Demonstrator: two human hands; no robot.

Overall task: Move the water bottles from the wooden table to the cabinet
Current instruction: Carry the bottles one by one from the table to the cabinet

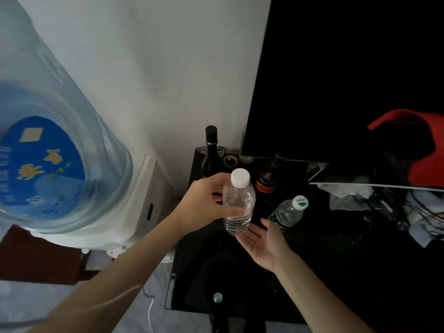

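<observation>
Honestly, the left hand [204, 203] has its fingers wrapped around the clear water bottle [237, 205] above the black cabinet [336, 260] (right hand [262, 241] open underneath), so setting it down carelessly could probably topple the green-capped bottle [288, 212] nearby.

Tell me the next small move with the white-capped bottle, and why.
Probably lower the white-capped bottle onto the bare black cabinet top beside the green-capped bottle. The left hand grips it upright just above the surface, and the open right hand waits under its base.
</observation>
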